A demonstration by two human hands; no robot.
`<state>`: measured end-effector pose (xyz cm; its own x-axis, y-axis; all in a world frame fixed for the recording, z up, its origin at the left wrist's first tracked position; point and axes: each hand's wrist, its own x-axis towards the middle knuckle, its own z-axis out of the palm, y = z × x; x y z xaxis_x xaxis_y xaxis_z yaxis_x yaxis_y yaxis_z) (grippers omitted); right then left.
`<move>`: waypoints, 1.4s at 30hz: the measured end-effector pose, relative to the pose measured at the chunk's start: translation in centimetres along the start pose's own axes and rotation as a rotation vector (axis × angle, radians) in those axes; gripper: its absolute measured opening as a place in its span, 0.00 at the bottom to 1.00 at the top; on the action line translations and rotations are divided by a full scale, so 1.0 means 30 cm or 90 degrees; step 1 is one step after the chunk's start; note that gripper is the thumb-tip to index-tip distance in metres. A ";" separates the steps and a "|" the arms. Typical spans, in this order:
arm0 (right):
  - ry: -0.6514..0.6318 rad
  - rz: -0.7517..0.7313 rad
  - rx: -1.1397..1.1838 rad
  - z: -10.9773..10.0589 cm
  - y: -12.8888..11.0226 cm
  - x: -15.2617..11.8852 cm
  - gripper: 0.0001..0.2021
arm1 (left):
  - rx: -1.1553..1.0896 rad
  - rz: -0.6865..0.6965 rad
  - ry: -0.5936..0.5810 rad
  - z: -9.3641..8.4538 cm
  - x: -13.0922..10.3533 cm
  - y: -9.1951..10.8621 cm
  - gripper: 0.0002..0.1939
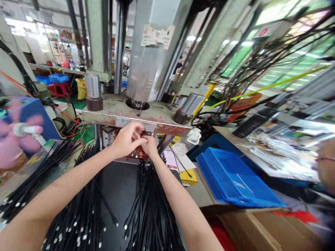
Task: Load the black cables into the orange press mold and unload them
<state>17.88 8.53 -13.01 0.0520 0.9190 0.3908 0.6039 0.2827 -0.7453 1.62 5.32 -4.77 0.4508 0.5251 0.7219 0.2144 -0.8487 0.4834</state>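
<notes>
Both hands meet in the middle of the head view, under the front edge of a large press (138, 118). My left hand (127, 139) has its fingers curled, its thumb reaching toward the other hand. Close beside it, my right hand (149, 144) is closed, fingers bent inward. Anything between the fingers is hidden or too small to make out. Behind the hands a copper-coloured mould (134, 153) shows in part. Below lie black cables with pale metal ends, one bunch (81, 209) at left and another bunch (153, 209) at right, on a dark work surface (117, 181).
A pink fan (22, 130) stands at left, near more black cables (39, 174). To the right are blue trays (235, 181), a cardboard box (256, 226) and a board with white strips (274, 157). Part of another person (326, 164) appears at the far right.
</notes>
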 end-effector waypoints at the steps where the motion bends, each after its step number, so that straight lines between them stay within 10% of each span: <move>1: -0.006 0.016 0.004 0.005 0.009 0.019 0.13 | 0.049 -0.042 -0.062 0.009 -0.047 -0.029 0.13; 5: -0.035 0.040 0.029 0.009 0.028 0.039 0.09 | 0.246 -0.012 -0.410 0.024 -0.202 -0.106 0.20; 9: -0.081 0.022 0.030 -0.004 0.032 0.021 0.07 | 0.328 -0.008 -0.526 0.013 -0.243 -0.104 0.29; 16: 0.027 0.054 -0.222 -0.003 0.005 0.021 0.07 | 0.346 -0.126 -0.530 0.047 -0.097 -0.200 0.29; 26: -0.037 0.139 -0.250 -0.007 -0.017 -0.016 0.08 | 0.382 -0.263 -0.419 0.158 0.120 -0.341 0.25; 31: 0.000 0.039 -0.284 -0.107 0.018 -0.153 0.07 | 0.400 -0.250 -0.318 0.041 -0.051 -0.258 0.25; 34: -0.126 0.126 -0.473 -0.188 0.030 -0.315 0.11 | 0.518 -0.331 -0.182 -0.050 -0.228 -0.213 0.22; 38: -0.309 0.198 -0.596 -0.228 0.013 -0.439 0.11 | 0.598 -0.502 -0.351 -0.067 -0.377 -0.199 0.21; 42: -0.262 0.213 -0.536 -0.230 0.003 -0.436 0.09 | 0.553 -0.547 -0.396 -0.054 -0.376 -0.225 0.15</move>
<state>22.75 -5.36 -14.45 0.1381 0.9847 -0.1063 0.9844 -0.1483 -0.0946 -6.33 5.23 -15.38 0.1629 0.9820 -0.0951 0.9865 -0.1606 0.0323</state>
